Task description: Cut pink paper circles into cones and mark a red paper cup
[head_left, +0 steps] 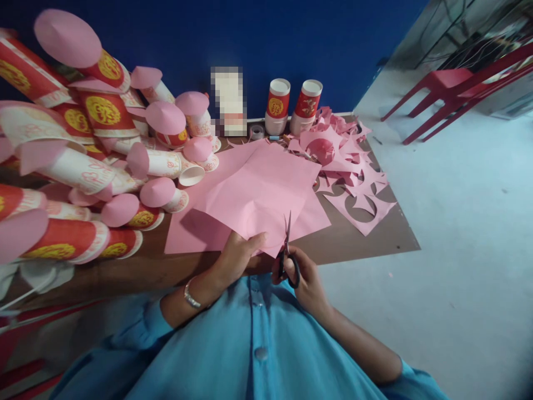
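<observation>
My left hand [238, 254] pinches the near edge of a pink paper sheet [260, 191], thumb on top, lifting it above the brown table [391, 233]. My right hand [300, 274] grips black-handled scissors [287, 244], whose blades point up into the sheet's near edge beside a faint drawn circle. More pink sheets [187, 230] lie flat under the held one.
Many red and white paper cups with pink cone lids [104, 144] pile up at the left. Pink offcuts with round holes [353, 172] cover the table's right side. Two stacks of red cups [291, 105] and a tape roll [257, 131] stand by the blue wall. A red chair [453, 89] is far right.
</observation>
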Available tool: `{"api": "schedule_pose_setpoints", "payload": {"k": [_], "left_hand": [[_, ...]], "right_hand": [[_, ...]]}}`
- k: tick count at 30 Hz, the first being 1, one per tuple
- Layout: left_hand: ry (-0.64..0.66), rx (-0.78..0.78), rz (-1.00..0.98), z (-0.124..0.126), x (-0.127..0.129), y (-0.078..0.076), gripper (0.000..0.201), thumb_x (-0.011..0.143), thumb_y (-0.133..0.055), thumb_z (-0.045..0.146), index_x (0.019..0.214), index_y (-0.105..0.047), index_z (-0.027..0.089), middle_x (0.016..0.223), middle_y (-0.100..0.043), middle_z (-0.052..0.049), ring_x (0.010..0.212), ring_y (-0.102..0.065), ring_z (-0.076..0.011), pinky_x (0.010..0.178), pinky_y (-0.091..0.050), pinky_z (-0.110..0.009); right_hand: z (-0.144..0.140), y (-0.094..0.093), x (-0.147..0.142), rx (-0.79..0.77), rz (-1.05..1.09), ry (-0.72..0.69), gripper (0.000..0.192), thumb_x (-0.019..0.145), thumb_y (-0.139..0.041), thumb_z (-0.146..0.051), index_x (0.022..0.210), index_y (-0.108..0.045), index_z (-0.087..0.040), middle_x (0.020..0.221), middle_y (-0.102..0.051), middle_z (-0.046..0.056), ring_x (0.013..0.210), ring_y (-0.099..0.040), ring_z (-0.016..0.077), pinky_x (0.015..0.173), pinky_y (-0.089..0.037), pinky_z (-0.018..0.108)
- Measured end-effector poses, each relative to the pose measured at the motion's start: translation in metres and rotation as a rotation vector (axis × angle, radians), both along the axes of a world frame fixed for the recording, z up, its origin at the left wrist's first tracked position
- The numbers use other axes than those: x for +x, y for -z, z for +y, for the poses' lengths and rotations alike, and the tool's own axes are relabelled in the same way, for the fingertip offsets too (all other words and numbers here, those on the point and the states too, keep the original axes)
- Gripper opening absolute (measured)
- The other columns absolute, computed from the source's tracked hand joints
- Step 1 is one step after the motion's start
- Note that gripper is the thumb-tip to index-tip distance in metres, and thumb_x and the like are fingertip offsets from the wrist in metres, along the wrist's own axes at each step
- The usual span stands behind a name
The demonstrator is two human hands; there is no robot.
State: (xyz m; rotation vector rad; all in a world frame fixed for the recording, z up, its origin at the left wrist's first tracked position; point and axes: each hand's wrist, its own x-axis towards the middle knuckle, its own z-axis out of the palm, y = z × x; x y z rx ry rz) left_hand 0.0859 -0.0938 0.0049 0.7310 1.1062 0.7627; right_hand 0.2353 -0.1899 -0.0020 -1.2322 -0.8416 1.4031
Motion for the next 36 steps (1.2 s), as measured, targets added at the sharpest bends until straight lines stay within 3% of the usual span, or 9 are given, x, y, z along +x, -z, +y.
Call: {"api": "schedule_pose_setpoints", "payload": {"k": [5, 11, 18, 23, 29, 36], "left_hand": [[-0.001, -0.001, -0.038, 0.002, 0.004, -0.011, 0.031, 0.067, -0.092, 0.031, 0.069, -0.062, 0.022, 0.059, -0.06, 0.006, 0.058, -0.058, -0.0136, 0.056, -0.046, -0.025], [-0.025, 0.004, -0.027, 0.002, 0.004, -0.01, 0.029, 0.068, -0.09, 0.034, 0.085, -0.069, 0.022, 0.07, -0.07, 0.003, 0.068, -0.066, -0.0161, 0.066, -0.053, -0.027], [-0.008, 0.036, -0.032, 0.003, 0.002, -0.007, 0.022, 0.072, -0.087, 0.033, 0.075, -0.068, 0.023, 0.067, -0.068, 0.004, 0.068, -0.065, -0.0157, 0.067, -0.053, -0.027], [-0.012, 0.033, -0.05, 0.004, 0.0, -0.007, 0.019, 0.07, -0.087, 0.031, 0.077, -0.071, 0.022, 0.079, -0.075, 0.002, 0.073, -0.068, -0.0164, 0.072, -0.057, -0.028], [-0.01, 0.028, -0.051, 0.005, -0.002, -0.009, 0.022, 0.07, -0.087, 0.03, 0.069, -0.066, 0.023, 0.062, -0.065, 0.004, 0.063, -0.061, -0.0146, 0.062, -0.051, -0.025], [0.002, 0.007, -0.07, 0.006, 0.001, -0.017, 0.022, 0.068, -0.085, 0.03, 0.066, -0.064, 0.023, 0.065, -0.066, 0.003, 0.066, -0.064, -0.0161, 0.063, -0.053, -0.027]], "right_hand": [[0.0, 0.0, -0.001, -0.006, 0.024, 0.005, 0.046, 0.098, -0.064, -0.069, 0.096, -0.063, -0.023, 0.066, -0.065, -0.002, 0.056, -0.06, 0.0131, 0.058, -0.052, 0.026], [0.0, -0.001, -0.001, -0.021, 0.011, 0.004, 0.049, 0.096, -0.065, -0.072, 0.097, -0.064, -0.022, 0.063, -0.062, -0.003, 0.054, -0.058, 0.0135, 0.055, -0.049, 0.026], [0.0, 0.0, -0.001, -0.047, 0.017, 0.013, 0.051, 0.095, -0.066, -0.072, 0.1, -0.066, -0.021, 0.063, -0.064, -0.003, 0.052, -0.058, 0.0127, 0.053, -0.048, 0.025], [0.0, -0.001, -0.001, -0.048, 0.016, -0.001, 0.05, 0.096, -0.066, -0.07, 0.1, -0.067, -0.02, 0.06, -0.063, -0.003, 0.05, -0.056, 0.0117, 0.051, -0.045, 0.024], [-0.001, 0.001, -0.001, -0.069, 0.044, -0.004, 0.051, 0.095, -0.067, -0.07, 0.104, -0.067, -0.02, 0.06, -0.063, -0.004, 0.048, -0.057, 0.0119, 0.05, -0.047, 0.025], [-0.001, 0.002, -0.001, -0.094, 0.045, -0.013, 0.054, 0.093, -0.068, -0.072, 0.107, -0.068, -0.02, 0.06, -0.063, -0.004, 0.047, -0.057, 0.0121, 0.049, -0.048, 0.024]]}}
